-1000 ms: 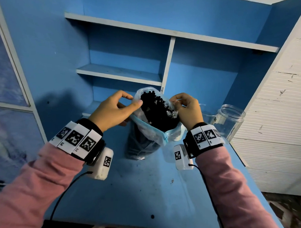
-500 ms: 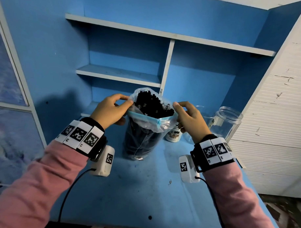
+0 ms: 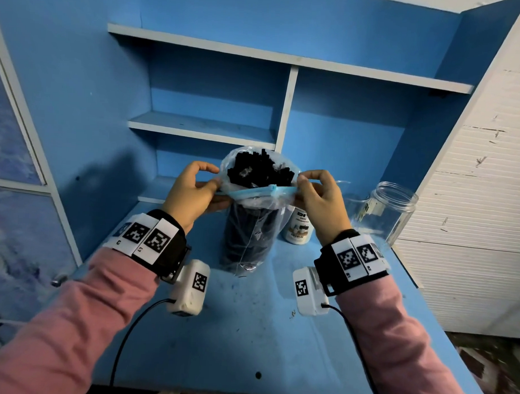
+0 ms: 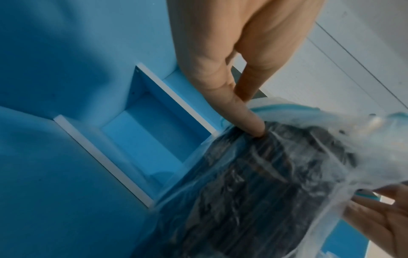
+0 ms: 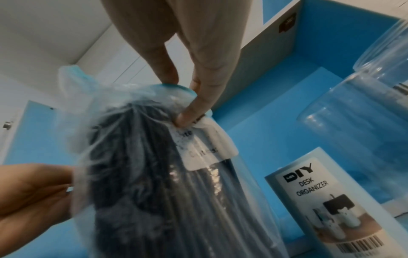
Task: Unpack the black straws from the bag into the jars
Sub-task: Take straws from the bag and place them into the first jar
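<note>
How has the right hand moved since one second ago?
Yes. The right hand moved rightward along the bag rim, toward the empty jar, widening the opening.

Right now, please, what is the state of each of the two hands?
Left hand: pinches the rim of the clear plastic zip bag of black straws.
Right hand: pinches the opposite side of the same rim.

A white canister (image 5: 344, 206) at the bag's (image 5: 154, 174) 3 o'clock is showing "DIY DESK ORGANIZER" above a barcode. The bag's white label (image 5: 205, 148) is bearing handwriting, too blurred to read.
</note>
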